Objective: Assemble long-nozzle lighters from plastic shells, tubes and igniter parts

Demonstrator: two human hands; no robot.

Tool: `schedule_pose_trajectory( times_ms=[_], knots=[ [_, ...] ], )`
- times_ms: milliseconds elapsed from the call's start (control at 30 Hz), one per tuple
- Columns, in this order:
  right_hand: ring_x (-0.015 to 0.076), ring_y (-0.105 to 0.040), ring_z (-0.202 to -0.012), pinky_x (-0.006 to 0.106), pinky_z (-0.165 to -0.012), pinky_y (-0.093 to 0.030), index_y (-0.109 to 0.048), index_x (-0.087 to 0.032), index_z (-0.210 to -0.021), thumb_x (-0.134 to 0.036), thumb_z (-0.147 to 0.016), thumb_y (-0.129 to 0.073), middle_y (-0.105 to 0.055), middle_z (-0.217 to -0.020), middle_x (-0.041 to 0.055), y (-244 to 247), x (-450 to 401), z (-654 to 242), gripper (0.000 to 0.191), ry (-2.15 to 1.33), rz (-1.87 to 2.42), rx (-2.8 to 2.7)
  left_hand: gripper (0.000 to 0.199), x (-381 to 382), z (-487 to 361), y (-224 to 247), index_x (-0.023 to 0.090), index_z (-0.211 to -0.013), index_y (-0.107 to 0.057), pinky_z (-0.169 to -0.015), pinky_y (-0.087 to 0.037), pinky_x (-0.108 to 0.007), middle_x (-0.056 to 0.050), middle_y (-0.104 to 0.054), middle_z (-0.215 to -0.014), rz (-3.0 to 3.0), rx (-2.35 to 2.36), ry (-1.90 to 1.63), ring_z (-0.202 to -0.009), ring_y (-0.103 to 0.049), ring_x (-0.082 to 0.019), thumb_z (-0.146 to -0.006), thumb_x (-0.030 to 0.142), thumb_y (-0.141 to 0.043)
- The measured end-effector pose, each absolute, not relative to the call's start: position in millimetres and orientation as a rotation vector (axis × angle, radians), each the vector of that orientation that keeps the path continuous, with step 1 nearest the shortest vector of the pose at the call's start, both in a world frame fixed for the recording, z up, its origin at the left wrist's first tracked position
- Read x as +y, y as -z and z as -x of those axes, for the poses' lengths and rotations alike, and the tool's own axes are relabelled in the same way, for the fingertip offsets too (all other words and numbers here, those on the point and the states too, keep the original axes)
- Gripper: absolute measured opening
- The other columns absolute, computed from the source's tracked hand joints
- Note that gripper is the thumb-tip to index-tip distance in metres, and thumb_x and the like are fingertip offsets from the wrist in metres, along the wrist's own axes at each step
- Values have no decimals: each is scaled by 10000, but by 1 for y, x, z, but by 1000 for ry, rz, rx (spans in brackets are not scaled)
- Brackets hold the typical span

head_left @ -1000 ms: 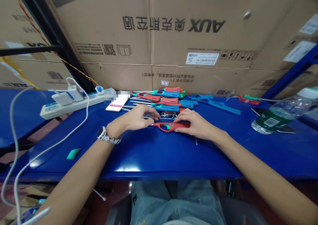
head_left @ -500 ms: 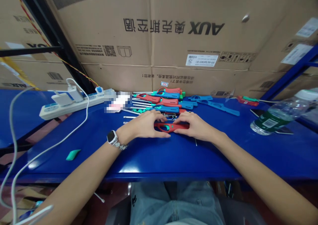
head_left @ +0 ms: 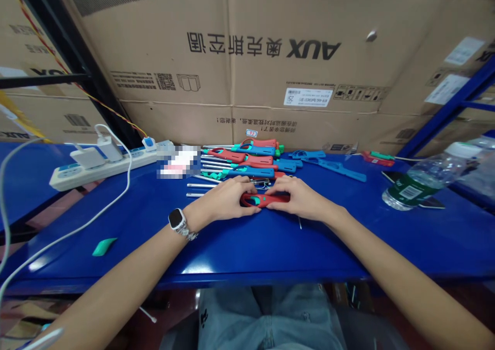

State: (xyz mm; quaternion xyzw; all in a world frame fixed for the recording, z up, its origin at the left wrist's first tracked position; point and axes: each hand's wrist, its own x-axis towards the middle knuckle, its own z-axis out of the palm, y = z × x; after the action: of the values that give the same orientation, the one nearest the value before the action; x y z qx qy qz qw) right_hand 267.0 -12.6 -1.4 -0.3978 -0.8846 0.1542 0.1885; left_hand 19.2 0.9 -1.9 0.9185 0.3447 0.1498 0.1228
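A red stick lighter (head_left: pixel 264 201) with a green trigger lies sideways at the table's middle. My left hand (head_left: pixel 231 199) has closed on its trigger end, thumb in front and fingers behind. The other end of the handle is pinched by my right hand (head_left: pixel 299 198), whose fingers cover part of it. Just behind my hands is a pile of red and blue stick lighters (head_left: pixel 251 172) with metal tubes pointing left. Loose metal tubes (head_left: pixel 201 186) stick out beside my left hand.
Blue handle shells (head_left: pixel 334 167) lie behind my right hand. A water bottle (head_left: pixel 412 187) stands at right near a dark phone (head_left: pixel 432 203). On the left are a white power strip (head_left: pixel 112 168), a cable and a green piece (head_left: pixel 103 247). Cardboard (head_left: pixel 232 82) walls the back.
My left thumb and fingers have closed in on the trigger end of the red lighter. My right hand keeps its grip. The whole view has shifted slightly.
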Motion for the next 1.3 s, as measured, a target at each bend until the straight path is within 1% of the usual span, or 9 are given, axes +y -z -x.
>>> schedule_pose_trajectory(
  times_ms=[100,267,400,700,867,967,1067,1167,1300],
  knots=[
    [231,-648,-945,396,-872,-472,-781,-230,-1077,-287,-891,-790,-745,-987,57,1,-12,-267,195,-405,1116,-2506,385,1,-19,3,169,-1102,-702,-829,-528,-405,-98,-644,-1054,-2664,996,-451,-968,-648,-274,-902,497,-674],
    [233,-653,-924,394,-858,-475,-789,-224,-1063,-309,-896,-783,-744,-973,63,0,-12,-267,188,-380,1092,-2524,426,-1,-20,4,161,-1140,-650,-811,-531,-387,-106,-611,-1134,-2644,983,-470,-965,-649,-261,-894,508,-680],
    [237,-655,-922,390,-847,-475,-786,-214,-1052,-286,-885,-789,-747,-974,64,0,-12,-265,182,-401,1118,-2514,327,-1,-21,4,160,-1077,-650,-798,-520,-380,-98,-625,-1081,-2662,964,-466,-971,-641,-264,-940,457,-640],
    [225,-680,-944,361,-855,-487,-785,-217,-1030,-264,-890,-775,-754,-1029,62,-2,-12,-261,148,-454,1151,-2527,310,-1,-22,1,154,-1030,-702,-811,-515,-398,-102,-649,-1029,-2729,972,-440,-963,-637,-277,-931,447,-686],
    [213,-683,-906,328,-789,-488,-779,-218,-1000,-260,-877,-780,-744,-1018,53,-6,-12,-260,130,-467,1215,-2548,331,-1,-22,2,154,-1075,-718,-815,-518,-393,-112,-649,-1070,-2680,983,-446,-957,-648,-271,-921,447,-699],
    [211,-672,-870,321,-746,-479,-776,-216,-982,-275,-869,-783,-738,-990,51,-8,-10,-260,127,-475,1252,-2549,393,0,-19,1,161,-1110,-731,-848,-517,-404,-113,-648,-1081,-2654,974,-440,-984,-648,-282,-908,498,-716],
    [210,-662,-847,319,-717,-465,-772,-217,-984,-283,-852,-799,-732,-972,48,-9,-9,-259,150,-495,1303,-2543,414,2,-16,1,178,-1144,-741,-845,-513,-389,-97,-646,-1051,-2626,948,-447,-951,-653,-264,-921,524,-697],
    [215,-668,-877,326,-743,-470,-762,-210,-973,-258,-842,-805,-744,-973,45,-9,-9,-259,145,-547,1301,-2520,367,5,-15,1,171,-1102,-744,-811,-510,-370,-89,-642,-1013,-2616,952,-461,-895,-646,-243,-922,488,-701],
    [219,-670,-913,333,-789,-473,-755,-197,-1000,-225,-848,-787,-753,-991,49,-8,-11,-259,159,-569,1272,-2479,359,6,-17,2,156,-1080,-730,-804,-515,-369,-94,-636,-1016,-2609,956,-427,-889,-644,-241,-918,475,-703]
  ],
)
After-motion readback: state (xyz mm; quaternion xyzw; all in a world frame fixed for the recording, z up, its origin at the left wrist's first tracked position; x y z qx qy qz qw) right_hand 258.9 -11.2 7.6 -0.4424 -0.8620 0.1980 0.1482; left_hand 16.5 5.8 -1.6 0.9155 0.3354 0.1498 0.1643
